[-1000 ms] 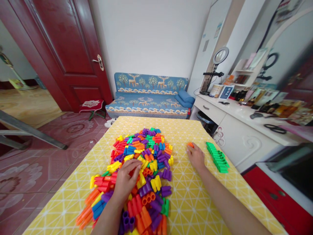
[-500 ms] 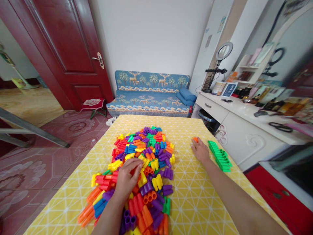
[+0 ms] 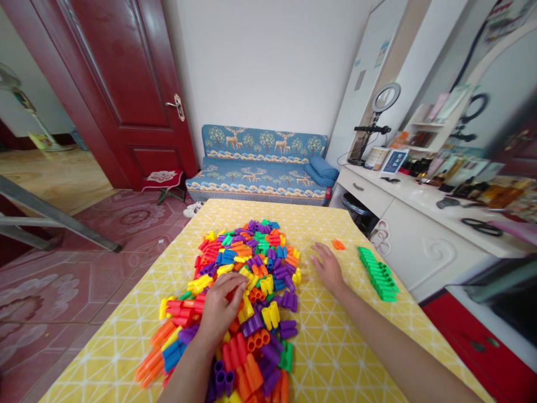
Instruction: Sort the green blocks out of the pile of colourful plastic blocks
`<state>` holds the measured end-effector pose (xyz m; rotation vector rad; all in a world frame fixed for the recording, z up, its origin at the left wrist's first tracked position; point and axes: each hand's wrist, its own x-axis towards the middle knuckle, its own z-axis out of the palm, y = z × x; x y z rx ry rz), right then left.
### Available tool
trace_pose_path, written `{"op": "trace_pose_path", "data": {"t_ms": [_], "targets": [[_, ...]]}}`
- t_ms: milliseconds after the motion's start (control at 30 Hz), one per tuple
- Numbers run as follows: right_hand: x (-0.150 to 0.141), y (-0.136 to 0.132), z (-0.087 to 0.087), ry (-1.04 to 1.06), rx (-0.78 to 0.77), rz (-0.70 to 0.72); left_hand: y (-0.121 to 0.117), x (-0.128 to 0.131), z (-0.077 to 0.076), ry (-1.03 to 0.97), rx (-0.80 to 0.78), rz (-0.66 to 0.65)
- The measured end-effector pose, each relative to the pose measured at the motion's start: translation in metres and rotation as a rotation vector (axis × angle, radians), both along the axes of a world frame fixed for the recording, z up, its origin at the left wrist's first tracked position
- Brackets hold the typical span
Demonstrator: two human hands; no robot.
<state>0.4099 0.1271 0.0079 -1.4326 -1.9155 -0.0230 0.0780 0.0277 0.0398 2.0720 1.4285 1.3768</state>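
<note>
A heap of colourful plastic building pieces [image 3: 235,347], made of joined short tubes, covers the left and middle of the table. Over this heap my left hand [image 3: 222,302] is curled, thumb close to the fingertips; red shows between them, but whether it is a held piece or part of the heap is unclear. My right hand [image 3: 329,268] is open and empty, fingers stretched toward the heap's right side, low over the cloth. Beyond it to the right lies a small orange piece [image 3: 338,245] by itself. Further right, green pieces [image 3: 377,274] form a joined row.
The table has a yellow patterned cloth [image 3: 335,347]. Behind it stands a blue sofa [image 3: 260,168]. A white dressing table [image 3: 419,212] with bottles and a ring light [image 3: 386,98] is at the right. On the left are a red door [image 3: 121,67] and a small stool [image 3: 163,178].
My right hand has let go of the orange piece on the cloth and moved left toward the heap, its fingers now spread. The left hand has hardly moved.
</note>
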Motion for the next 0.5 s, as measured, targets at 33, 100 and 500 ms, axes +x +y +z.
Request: {"op": "trace_pose_path", "data": {"t_ms": [33,100,500], "targets": [[-0.013,-0.004,0.004,0.055,-0.005,0.070,0.000,0.000,0.000,0.001,-0.001,0.001],[-0.038,-0.012,0.009,0.156,-0.041,0.134,0.000,0.000,0.000,-0.001,-0.002,0.004],[-0.053,-0.013,-0.015,0.724,-0.072,-0.125,0.000,0.000,0.000,-0.006,-0.003,-0.007]]}}
